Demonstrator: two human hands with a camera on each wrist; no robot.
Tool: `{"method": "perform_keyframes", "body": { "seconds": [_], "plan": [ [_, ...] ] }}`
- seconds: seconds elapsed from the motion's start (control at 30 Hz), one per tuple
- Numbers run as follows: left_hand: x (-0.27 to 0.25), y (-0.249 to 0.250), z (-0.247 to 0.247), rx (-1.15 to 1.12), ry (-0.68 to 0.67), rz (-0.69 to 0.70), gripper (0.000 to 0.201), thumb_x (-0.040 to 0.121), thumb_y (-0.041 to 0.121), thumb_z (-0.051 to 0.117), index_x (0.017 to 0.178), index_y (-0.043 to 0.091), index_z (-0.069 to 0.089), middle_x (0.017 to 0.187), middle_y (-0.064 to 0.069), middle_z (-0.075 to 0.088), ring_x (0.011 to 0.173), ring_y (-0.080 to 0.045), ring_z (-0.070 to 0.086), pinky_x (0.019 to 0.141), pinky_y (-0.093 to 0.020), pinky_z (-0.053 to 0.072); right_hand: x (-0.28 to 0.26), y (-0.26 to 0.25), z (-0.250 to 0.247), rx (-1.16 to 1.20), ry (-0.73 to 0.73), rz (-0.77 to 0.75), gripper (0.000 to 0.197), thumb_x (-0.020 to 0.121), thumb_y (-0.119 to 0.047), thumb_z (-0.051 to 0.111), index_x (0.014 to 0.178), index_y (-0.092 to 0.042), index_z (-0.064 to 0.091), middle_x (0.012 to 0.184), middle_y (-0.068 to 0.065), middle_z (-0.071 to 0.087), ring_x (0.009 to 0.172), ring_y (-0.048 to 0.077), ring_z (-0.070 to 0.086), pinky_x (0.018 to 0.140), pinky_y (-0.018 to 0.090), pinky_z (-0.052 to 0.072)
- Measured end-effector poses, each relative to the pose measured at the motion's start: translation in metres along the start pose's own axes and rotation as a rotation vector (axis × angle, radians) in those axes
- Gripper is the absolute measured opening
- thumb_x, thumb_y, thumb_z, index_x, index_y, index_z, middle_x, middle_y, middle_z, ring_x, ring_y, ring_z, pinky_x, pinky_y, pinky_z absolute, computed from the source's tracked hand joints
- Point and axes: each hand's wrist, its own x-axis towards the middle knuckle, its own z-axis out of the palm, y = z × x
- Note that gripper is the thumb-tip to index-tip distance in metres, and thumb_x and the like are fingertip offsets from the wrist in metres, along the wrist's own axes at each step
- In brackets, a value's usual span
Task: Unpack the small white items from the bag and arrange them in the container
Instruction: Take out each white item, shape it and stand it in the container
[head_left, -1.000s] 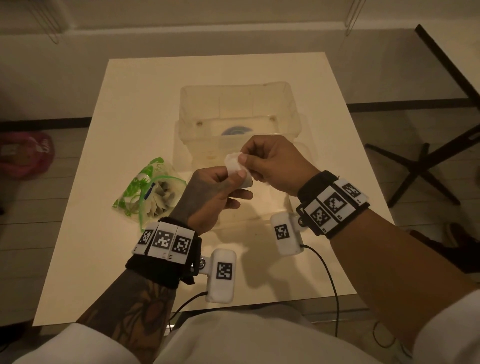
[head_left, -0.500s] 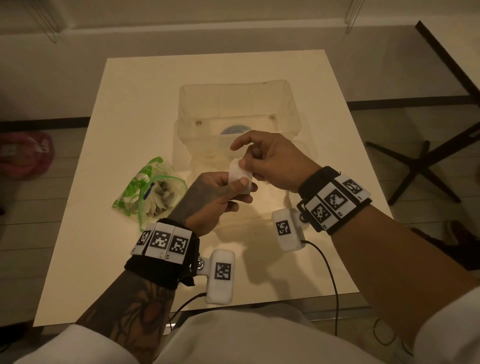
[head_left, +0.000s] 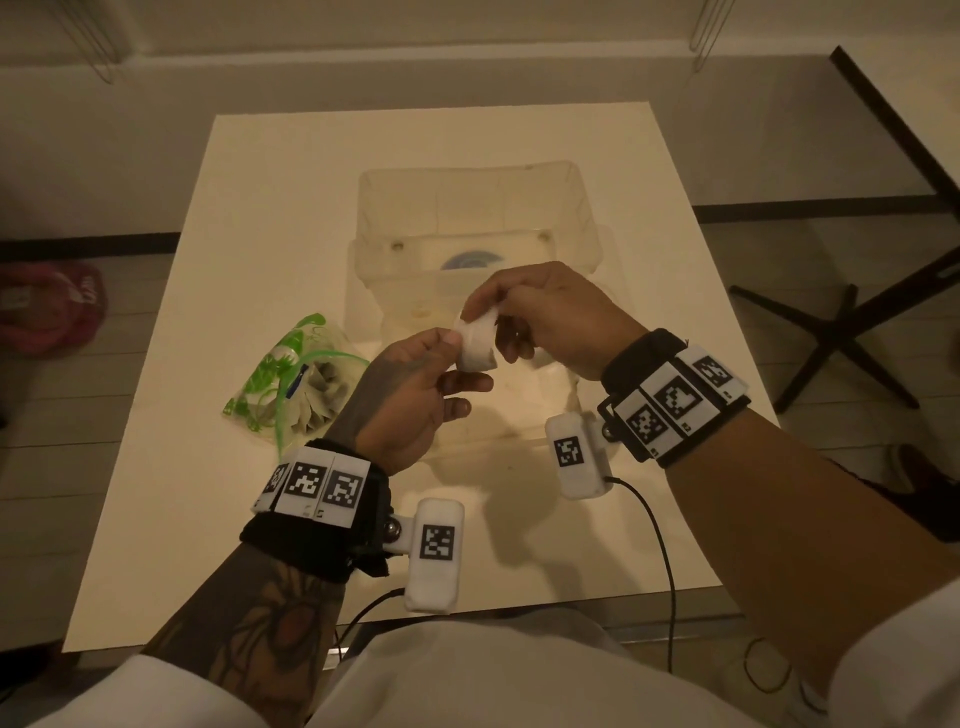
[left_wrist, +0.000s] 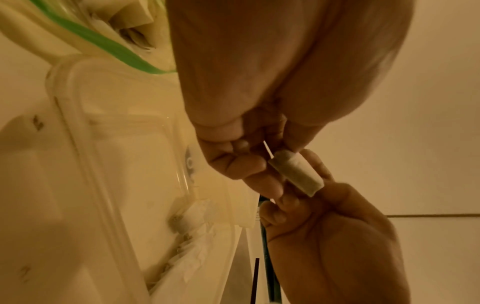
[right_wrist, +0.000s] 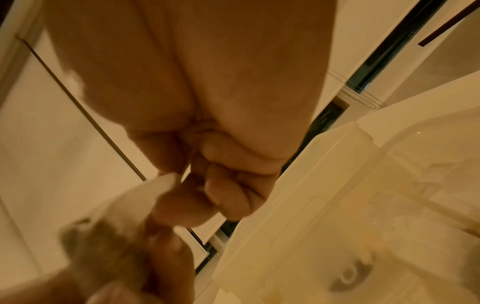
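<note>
Both hands hold one small white item (head_left: 475, 343) in the air over the near half of the clear container (head_left: 467, 208). My left hand (head_left: 415, 387) pinches its lower left side between thumb and fingers. My right hand (head_left: 540, 312) pinches its upper right edge. In the left wrist view the small white item (left_wrist: 296, 172) looks like a short white roll between both sets of fingertips. The green-printed bag (head_left: 291, 384) lies on the table left of the container, with pale items inside. More white pieces (left_wrist: 192, 218) lie in the container.
The container sits mid-table on the cream table (head_left: 208, 493), with a blue round mark (head_left: 470, 260) showing through its floor. A cable (head_left: 660, 545) runs off the near edge. A dark table leg base (head_left: 831, 332) stands on the floor at right.
The white item has turned between the fingertips. My right hand shifted its pinch to the item's upper edge, and both hands drifted slightly toward the container.
</note>
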Motion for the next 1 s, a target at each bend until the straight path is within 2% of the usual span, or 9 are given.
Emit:
{"method": "perform_keyframes", "body": {
  "seconds": [0.13,0.23,0.33,0.43,0.53,0.63,0.8,0.9,1.0],
  "plan": [
    [0.0,0.002,-0.002,-0.137,-0.019,-0.045,0.03,0.104,0.024,0.032,0.111,0.008,0.056,0.081,-0.001,0.064,0.063,-0.014,0.062,0.05,-0.021,0.042,-0.001,-0.003,-0.006,-0.12,-0.099,0.003,0.039,0.084,0.013,0.042,0.104,-0.007,0.069,0.063,-0.014,0.067,0.058,0.011,0.057,0.057,0.02,0.046],
    [0.0,0.002,-0.002,-0.128,-0.018,-0.079,0.036,0.103,0.034,0.033,0.115,0.009,0.056,0.083,-0.001,0.063,0.062,-0.014,0.061,0.05,-0.022,0.042,0.001,-0.002,-0.005,-0.242,-0.079,-0.062,0.017,0.091,-0.006,0.06,0.102,-0.012,0.071,0.064,-0.015,0.066,0.059,0.011,0.057,0.064,0.023,0.05],
    [0.0,0.004,-0.003,-0.048,-0.04,-0.093,0.047,0.087,0.054,0.052,0.107,0.012,0.057,0.085,-0.003,0.063,0.065,-0.016,0.061,0.053,-0.025,0.04,0.005,0.001,-0.004,-0.31,-0.005,-0.083,0.008,0.09,-0.022,0.066,0.092,-0.019,0.073,0.086,-0.003,0.07,0.078,0.023,0.062,0.071,0.03,0.052],
    [0.0,0.003,-0.005,0.027,-0.046,-0.08,0.037,0.075,0.042,0.065,0.097,0.013,0.06,0.087,-0.005,0.064,0.065,-0.017,0.061,0.054,-0.027,0.04,0.007,0.002,-0.003,-0.364,0.009,-0.09,0.009,0.091,-0.026,0.065,0.092,-0.02,0.071,0.095,-0.002,0.069,0.081,0.019,0.064,0.073,0.031,0.053],
    [0.002,0.003,-0.004,-0.003,-0.037,-0.098,0.035,0.069,0.034,0.058,0.092,0.008,0.059,0.086,-0.007,0.064,0.063,-0.018,0.06,0.051,-0.026,0.039,0.007,0.001,-0.003,-0.341,-0.023,-0.1,0.011,0.093,-0.022,0.062,0.089,-0.013,0.068,0.078,-0.005,0.068,0.065,0.004,0.062,0.064,0.023,0.053],
    [0.002,0.005,-0.003,-0.03,-0.05,-0.113,0.038,0.074,0.036,0.049,0.096,0.006,0.06,0.084,-0.008,0.062,0.062,-0.019,0.058,0.051,-0.026,0.039,0.007,0.002,-0.003,-0.32,-0.028,-0.115,0.009,0.094,-0.018,0.06,0.089,-0.012,0.066,0.073,-0.007,0.065,0.06,0.0,0.058,0.059,0.015,0.048],
    [0.001,0.005,-0.002,-0.042,-0.044,-0.141,0.036,0.093,0.029,0.035,0.094,0.005,0.062,0.084,-0.01,0.063,0.061,-0.02,0.057,0.052,-0.027,0.038,0.009,0.002,-0.004,-0.401,-0.022,-0.135,0.007,0.094,-0.02,0.059,0.09,-0.023,0.064,0.077,-0.007,0.058,0.069,0.005,0.052,0.066,0.016,0.044],
    [0.003,0.003,0.001,-0.028,0.025,-0.097,0.035,0.099,0.025,0.032,0.102,0.005,0.06,0.085,-0.013,0.065,0.059,-0.019,0.06,0.053,-0.027,0.038,0.009,0.003,-0.004,-0.42,-0.019,-0.128,0.008,0.094,-0.02,0.059,0.089,-0.024,0.064,0.075,-0.008,0.057,0.067,0.003,0.05,0.064,0.013,0.041],
    [0.004,0.001,0.002,0.095,0.112,0.004,0.039,0.103,0.036,0.035,0.104,0.008,0.062,0.083,-0.012,0.069,0.063,-0.02,0.064,0.053,-0.028,0.042,0.011,0.004,-0.004,-0.467,-0.025,-0.115,0.009,0.094,-0.021,0.059,0.088,-0.024,0.065,0.071,-0.011,0.056,0.063,0.001,0.049,0.062,0.015,0.04]
  ]
}}
